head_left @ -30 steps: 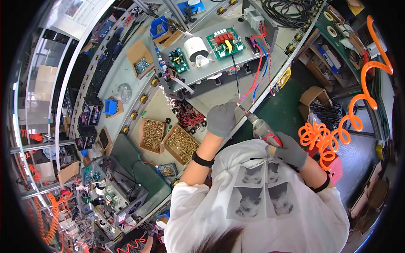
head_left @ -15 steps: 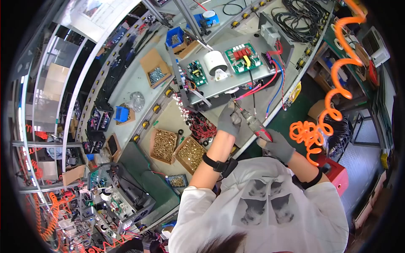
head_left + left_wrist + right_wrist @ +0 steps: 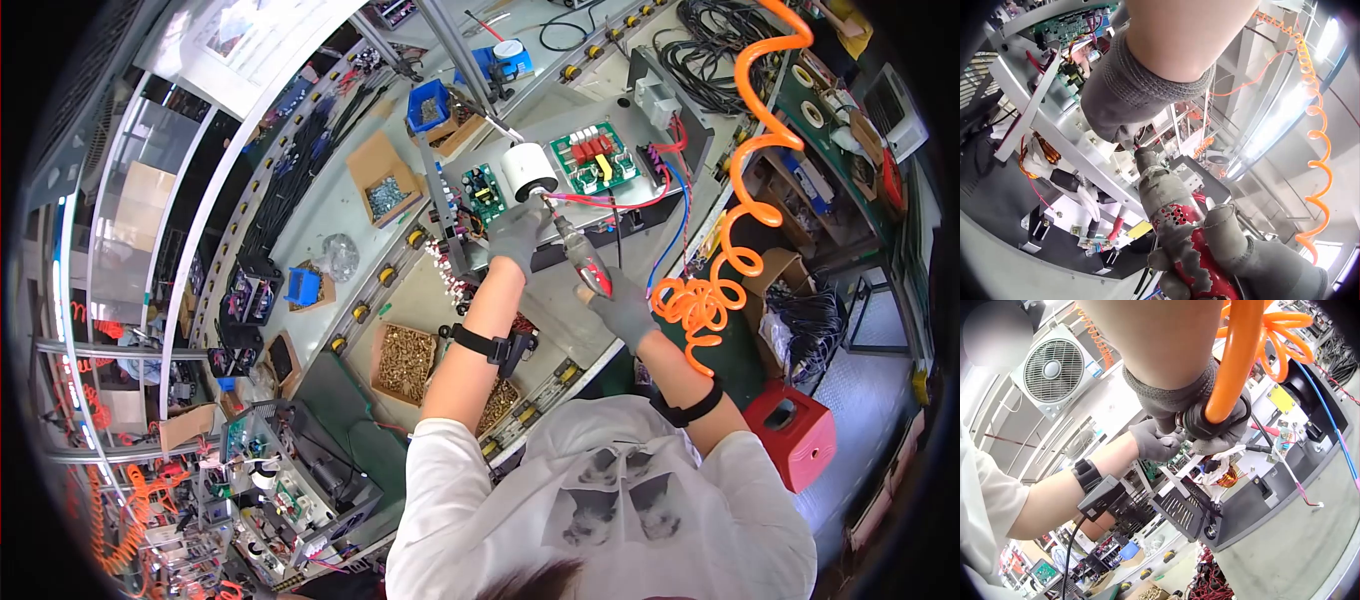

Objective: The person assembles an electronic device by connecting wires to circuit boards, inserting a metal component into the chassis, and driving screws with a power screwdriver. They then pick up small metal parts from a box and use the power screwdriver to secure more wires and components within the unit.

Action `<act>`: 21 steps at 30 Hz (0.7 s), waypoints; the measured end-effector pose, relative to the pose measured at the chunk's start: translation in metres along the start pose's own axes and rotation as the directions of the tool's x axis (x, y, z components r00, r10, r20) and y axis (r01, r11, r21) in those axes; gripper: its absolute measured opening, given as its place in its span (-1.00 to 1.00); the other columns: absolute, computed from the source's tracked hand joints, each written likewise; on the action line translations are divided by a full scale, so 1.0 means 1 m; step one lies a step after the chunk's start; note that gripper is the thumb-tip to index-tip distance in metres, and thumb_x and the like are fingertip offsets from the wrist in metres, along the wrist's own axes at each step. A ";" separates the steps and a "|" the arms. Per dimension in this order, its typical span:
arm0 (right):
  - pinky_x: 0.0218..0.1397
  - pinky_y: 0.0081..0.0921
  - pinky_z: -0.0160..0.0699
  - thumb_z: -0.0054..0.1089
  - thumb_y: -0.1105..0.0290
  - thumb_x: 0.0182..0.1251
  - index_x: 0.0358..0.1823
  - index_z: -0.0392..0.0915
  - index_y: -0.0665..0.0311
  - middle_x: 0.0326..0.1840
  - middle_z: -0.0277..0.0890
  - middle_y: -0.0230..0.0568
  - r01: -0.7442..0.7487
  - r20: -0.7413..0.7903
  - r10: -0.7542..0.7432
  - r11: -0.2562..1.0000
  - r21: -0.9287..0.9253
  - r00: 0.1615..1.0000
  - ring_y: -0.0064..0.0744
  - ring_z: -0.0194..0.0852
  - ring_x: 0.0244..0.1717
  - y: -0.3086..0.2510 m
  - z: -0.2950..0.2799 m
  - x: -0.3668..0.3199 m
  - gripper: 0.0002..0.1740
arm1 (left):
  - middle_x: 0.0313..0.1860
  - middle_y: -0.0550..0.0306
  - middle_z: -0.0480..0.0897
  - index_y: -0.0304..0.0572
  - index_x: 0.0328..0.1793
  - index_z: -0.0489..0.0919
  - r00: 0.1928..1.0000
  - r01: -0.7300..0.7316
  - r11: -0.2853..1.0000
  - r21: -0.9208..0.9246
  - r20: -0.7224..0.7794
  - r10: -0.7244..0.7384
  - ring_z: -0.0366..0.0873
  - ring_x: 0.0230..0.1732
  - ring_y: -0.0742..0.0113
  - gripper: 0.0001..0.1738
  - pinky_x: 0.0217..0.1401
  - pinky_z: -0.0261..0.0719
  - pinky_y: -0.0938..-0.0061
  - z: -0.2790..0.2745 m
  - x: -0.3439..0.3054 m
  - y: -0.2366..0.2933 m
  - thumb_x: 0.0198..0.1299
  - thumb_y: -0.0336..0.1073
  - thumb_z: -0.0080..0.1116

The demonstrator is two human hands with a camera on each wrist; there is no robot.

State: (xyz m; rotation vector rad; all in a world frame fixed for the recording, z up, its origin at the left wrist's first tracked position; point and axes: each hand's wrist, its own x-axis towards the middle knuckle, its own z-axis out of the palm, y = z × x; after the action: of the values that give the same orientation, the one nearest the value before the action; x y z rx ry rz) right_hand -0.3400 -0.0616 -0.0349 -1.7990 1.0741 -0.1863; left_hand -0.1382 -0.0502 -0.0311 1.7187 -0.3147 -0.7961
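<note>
1. At the left of the grey metal chassis (image 3: 545,128), on the tabletop (image 3: 545,305), sits a small green circuit board (image 3: 483,190). The driver's nose should stay clear of its parts.
2. The left hand (image 3: 512,240), in a grey glove, lies beside the tool's tip with its fingers curled; whether they pinch anything, the pictures cannot tell. If they steady a fastener, they are best drawn back before the tip spins.
3. The white cylinder with a dark end (image 3: 520,165) stands on the chassis, just behind the tip. The work seems to be driving a fastener near its base, though the exact spot is hidden, so a straight, square line matters more than speed.
4. The worn grey-and-red power driver (image 3: 577,250) slants toward that spot. Light pressure along its own axis should help prevent slipping or stripping.
5. The right hand (image 3: 625,312), also gloved, has its grip closed around the driver's body; a firm wrist would resist the twist.
6. The pinkish-red wire (image 3: 635,206) runs close to the tip and could snag; the orange coiled hose (image 3: 760,150) needs slack so it does not pull the tool aside.
</note>
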 end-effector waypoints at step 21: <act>-0.06 -0.26 0.42 0.26 -0.13 0.05 0.03 0.38 0.34 -0.20 0.53 0.07 -0.041 0.056 0.032 0.987 0.155 0.998 -0.03 0.53 -0.11 -0.019 0.004 -0.006 -0.28 | -0.35 0.14 0.60 0.11 -0.29 0.70 0.694 -0.675 -0.004 0.737 0.638 0.334 0.58 -0.29 0.08 -0.65 -0.19 0.51 0.28 0.016 0.018 0.075 0.03 0.12 0.13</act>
State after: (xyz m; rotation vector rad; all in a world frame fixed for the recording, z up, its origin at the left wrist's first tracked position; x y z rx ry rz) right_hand -0.3302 -0.0528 -0.0191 -1.6341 1.0256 -0.1942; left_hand -0.1208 -0.0957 0.0306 2.3018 -1.9639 -0.1429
